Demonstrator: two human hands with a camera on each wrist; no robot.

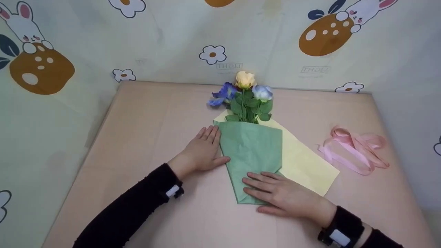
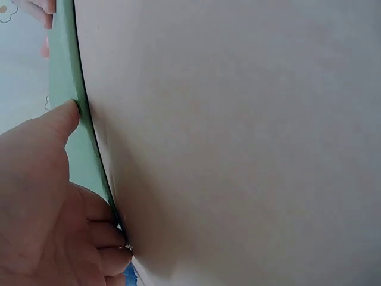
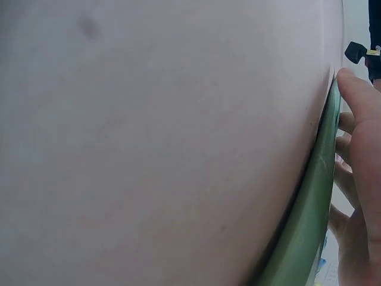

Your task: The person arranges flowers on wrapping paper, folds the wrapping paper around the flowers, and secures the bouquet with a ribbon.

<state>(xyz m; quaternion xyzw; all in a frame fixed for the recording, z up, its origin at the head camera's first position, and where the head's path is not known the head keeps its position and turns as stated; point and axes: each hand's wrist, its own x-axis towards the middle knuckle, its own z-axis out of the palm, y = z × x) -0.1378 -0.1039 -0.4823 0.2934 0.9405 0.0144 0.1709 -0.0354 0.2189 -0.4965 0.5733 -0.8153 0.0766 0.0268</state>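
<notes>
A small bouquet lies on the table, its stems hidden inside folded green wrapping paper (image 1: 253, 148). Out of the top show a cream rose (image 1: 245, 80), a blue flower (image 1: 225, 92), a pale blue flower (image 1: 263, 93) and green leaves (image 1: 251, 105). Beneath the green paper, a pale yellow sheet (image 1: 306, 162) sticks out to the right. My left hand (image 1: 203, 151) lies along the paper's left edge, its thumb touching the green paper, fingers straight. Flat on the lower right of the wrap rests my right hand (image 1: 282, 194), fingers extended. In the right wrist view the green paper (image 3: 309, 208) runs under the fingers.
A loosely looped pink ribbon (image 1: 358, 150) lies on the right side of the table. The pinkish tabletop (image 1: 137, 120) meets a backdrop (image 1: 172, 41) printed with rabbits and flowers. Each wrist wears a black strap with a small camera.
</notes>
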